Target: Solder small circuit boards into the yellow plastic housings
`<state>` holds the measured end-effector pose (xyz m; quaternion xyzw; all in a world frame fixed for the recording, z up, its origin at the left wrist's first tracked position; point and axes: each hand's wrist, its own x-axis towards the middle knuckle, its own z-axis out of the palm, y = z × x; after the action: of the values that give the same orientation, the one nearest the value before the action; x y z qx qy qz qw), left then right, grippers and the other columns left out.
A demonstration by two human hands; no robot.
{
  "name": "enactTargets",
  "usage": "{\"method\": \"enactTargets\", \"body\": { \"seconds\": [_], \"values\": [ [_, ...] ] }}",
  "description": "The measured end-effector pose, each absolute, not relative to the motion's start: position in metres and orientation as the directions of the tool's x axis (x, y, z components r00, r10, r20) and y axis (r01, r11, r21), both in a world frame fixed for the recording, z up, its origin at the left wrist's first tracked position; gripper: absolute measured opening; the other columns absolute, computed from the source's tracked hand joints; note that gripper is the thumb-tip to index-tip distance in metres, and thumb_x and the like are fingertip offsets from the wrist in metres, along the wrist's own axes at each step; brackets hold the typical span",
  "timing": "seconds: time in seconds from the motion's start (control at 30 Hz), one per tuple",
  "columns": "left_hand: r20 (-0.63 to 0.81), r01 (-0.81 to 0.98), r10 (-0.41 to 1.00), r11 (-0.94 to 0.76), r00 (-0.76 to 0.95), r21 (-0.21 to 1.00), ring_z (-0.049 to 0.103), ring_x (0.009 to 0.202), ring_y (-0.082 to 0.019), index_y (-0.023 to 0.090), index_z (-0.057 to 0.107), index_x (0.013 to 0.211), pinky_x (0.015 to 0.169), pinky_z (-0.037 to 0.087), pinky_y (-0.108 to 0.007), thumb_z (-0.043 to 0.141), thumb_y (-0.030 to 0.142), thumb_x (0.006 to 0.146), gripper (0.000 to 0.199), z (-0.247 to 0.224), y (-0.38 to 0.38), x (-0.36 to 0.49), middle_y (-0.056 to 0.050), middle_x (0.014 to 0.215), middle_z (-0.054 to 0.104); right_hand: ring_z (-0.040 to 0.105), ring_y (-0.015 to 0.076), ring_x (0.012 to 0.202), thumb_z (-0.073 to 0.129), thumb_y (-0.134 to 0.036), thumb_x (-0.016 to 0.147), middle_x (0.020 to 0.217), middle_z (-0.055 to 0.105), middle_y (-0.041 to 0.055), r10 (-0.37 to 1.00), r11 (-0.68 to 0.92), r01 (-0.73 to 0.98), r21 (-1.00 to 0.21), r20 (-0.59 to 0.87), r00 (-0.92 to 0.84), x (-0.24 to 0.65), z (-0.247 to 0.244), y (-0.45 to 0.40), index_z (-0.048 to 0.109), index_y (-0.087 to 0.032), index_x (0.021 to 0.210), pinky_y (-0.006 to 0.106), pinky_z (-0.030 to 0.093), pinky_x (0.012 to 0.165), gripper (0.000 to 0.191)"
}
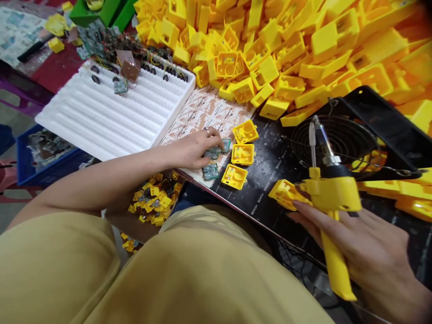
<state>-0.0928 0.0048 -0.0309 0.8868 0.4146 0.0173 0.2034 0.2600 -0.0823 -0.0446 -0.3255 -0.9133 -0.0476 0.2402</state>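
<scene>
My left hand (197, 149) lies over a small group of green circuit boards (211, 171) on the bench, thumb and bent fingers closed around one of them; part of that board is hidden under the fingers. A yellow soldering gun (332, 193) is held in my right hand (367, 243), its metal tip pointing up and away. Fingertips of the same hand touch an open yellow plastic case (285, 194). Between my hands, three more open cases form a line: a far one (245, 132), a middle one (243, 154) and a near one (234, 176).
A large heap of yellow cases (270, 49) covers the back of the bench. A black fan (337, 130) with a wire guard stands at right. At left lies a white foam tray (118, 112) with circuit boards and wired round parts. Filled yellow cases (157, 198) lie in a container below.
</scene>
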Motion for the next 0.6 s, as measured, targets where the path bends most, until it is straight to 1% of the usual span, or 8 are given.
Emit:
{"method": "enactTargets", "body": {
  "seconds": [0.07,0.13,0.23,0.3,0.37,0.47,0.53,0.6],
  "values": [
    [-0.161,0.761,0.774,-0.520,0.612,0.389,0.058,0.115,-0.024,0.014,0.056,0.124,0.102,0.047,-0.038,0.052,0.017,0.079,0.045,-0.027,0.001,-0.107,-0.013,0.125,0.057,0.065,0.0220,0.075,0.066,-0.030,0.088,0.081,0.067,0.0046,0.496,0.823,0.569,0.004,0.483,-0.721,0.255,-0.045,-0.073,0.060,-0.020,0.117,0.038,0.055,0.080,0.031],
    [-0.167,0.762,0.780,-0.503,0.603,0.407,0.052,0.127,-0.028,0.015,0.048,0.133,0.108,0.042,-0.043,0.056,0.027,0.083,0.053,-0.022,-0.006,-0.117,-0.016,0.137,0.052,0.066,0.0250,0.079,0.066,-0.036,0.087,0.087,0.068,0.0083,0.476,0.832,0.555,0.017,0.492,-0.729,0.251,-0.048,-0.069,0.060,-0.018,0.110,0.042,0.054,0.082,0.030],
    [-0.183,0.727,0.728,-0.560,0.661,0.399,0.032,0.144,-0.037,0.019,0.035,0.145,0.115,0.032,-0.052,0.065,0.046,0.080,0.077,-0.020,-0.017,-0.115,-0.020,0.158,0.028,0.066,0.0259,0.082,0.068,-0.033,0.087,0.089,0.069,0.0088,0.469,0.834,0.552,0.025,0.496,-0.731,0.246,-0.056,-0.067,0.059,-0.017,0.110,0.041,0.053,0.079,0.029],
    [-0.198,0.720,0.705,-0.596,0.681,0.354,0.028,0.146,-0.040,0.019,0.035,0.146,0.115,0.031,-0.055,0.067,0.045,0.078,0.079,-0.025,-0.021,-0.104,-0.021,0.161,0.020,0.066,0.0240,0.080,0.067,-0.030,0.087,0.088,0.069,0.0080,0.466,0.830,0.556,0.041,0.497,-0.732,0.242,-0.061,-0.066,0.059,-0.017,0.107,0.036,0.053,0.075,0.025],
    [-0.173,0.720,0.707,-0.623,0.685,0.305,0.035,0.142,-0.037,0.015,0.040,0.142,0.114,0.034,-0.052,0.062,0.035,0.081,0.068,-0.031,-0.019,-0.089,-0.022,0.158,0.028,0.065,0.0207,0.074,0.067,-0.029,0.088,0.082,0.068,0.0058,0.477,0.818,0.572,0.055,0.491,-0.729,0.239,-0.066,-0.065,0.059,-0.017,0.104,0.032,0.051,0.070,0.021],
    [-0.131,0.720,0.713,-0.650,0.689,0.243,0.052,0.126,-0.030,0.012,0.049,0.133,0.107,0.042,-0.043,0.053,0.027,0.084,0.051,-0.034,-0.013,-0.075,-0.019,0.139,0.052,0.063,0.0174,0.065,0.070,-0.026,0.086,0.077,0.067,0.0033,0.499,0.785,0.615,0.081,0.505,-0.704,0.238,-0.072,-0.064,0.060,-0.017,0.105,0.029,0.048,0.063,0.024],
    [-0.179,0.726,0.704,-0.656,0.687,0.206,0.060,0.110,-0.028,0.012,0.054,0.127,0.095,0.048,-0.039,0.052,0.028,0.084,0.045,-0.024,-0.015,-0.081,-0.017,0.121,0.063,0.063,0.0168,0.064,0.072,-0.025,0.085,0.079,0.068,0.0028,0.496,0.775,0.626,0.090,0.527,-0.690,0.238,-0.075,-0.063,0.059,-0.017,0.106,0.028,0.047,0.062,0.026],
    [-0.283,0.725,0.670,-0.660,0.686,0.196,0.065,0.093,-0.025,0.014,0.060,0.120,0.081,0.051,-0.034,0.055,0.028,0.081,0.041,-0.004,-0.026,-0.102,-0.013,0.104,0.068,0.064,0.0165,0.068,0.072,-0.024,0.085,0.084,0.069,0.0027,0.486,0.786,0.614,0.076,0.538,-0.689,0.238,-0.076,-0.063,0.058,-0.018,0.107,0.027,0.048,0.064,0.027]
  ]
}}
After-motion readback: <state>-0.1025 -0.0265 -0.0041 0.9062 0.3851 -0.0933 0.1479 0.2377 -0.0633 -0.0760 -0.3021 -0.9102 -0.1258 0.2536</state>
